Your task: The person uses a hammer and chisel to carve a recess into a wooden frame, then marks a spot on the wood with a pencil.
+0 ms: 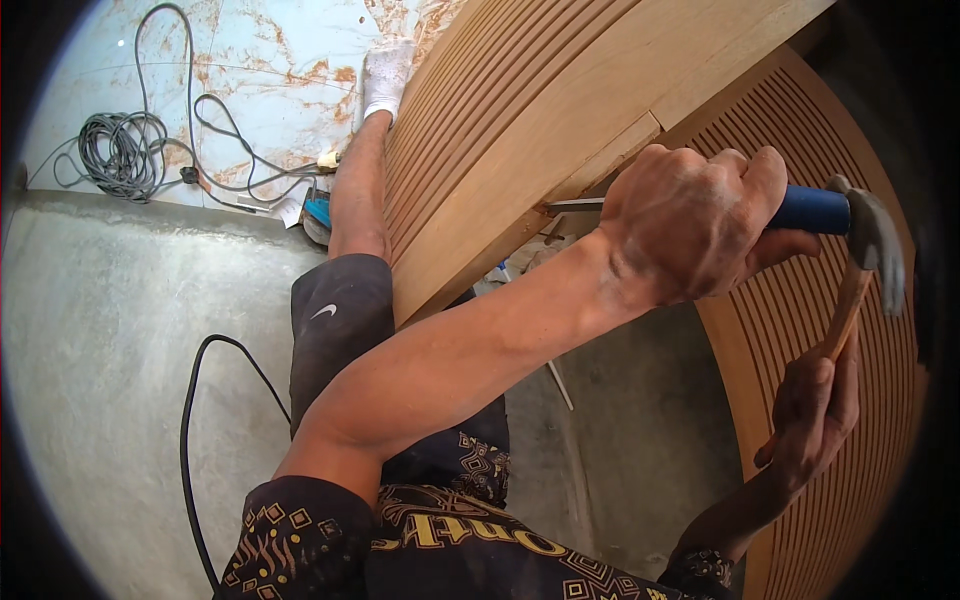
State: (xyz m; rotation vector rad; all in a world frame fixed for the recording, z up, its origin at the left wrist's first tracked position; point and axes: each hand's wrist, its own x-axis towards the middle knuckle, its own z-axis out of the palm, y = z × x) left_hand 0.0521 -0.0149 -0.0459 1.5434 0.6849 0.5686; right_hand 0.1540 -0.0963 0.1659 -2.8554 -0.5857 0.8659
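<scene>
My left hand (690,220) is wrapped round the blue handle (812,211) of a chisel. Its steel blade (578,205) points left, with the tip against the edge of a wooden panel (500,220) that has grooved slats. In my right hand (815,410), lower right, is a claw hammer by its wooden handle (849,308). The metal hammer head (872,240) is at the butt of the chisel; whether they touch I cannot tell. My left hand hides part of the chisel and of the panel edge behind it.
Another slatted wooden panel (830,330) curves along the right. My leg (360,190) lies against the first panel. Beside it are a teal power tool (317,210) and a coiled grey cable (120,155) on a stained pale-blue sheet (270,80). A black cable (186,440) crosses the concrete floor.
</scene>
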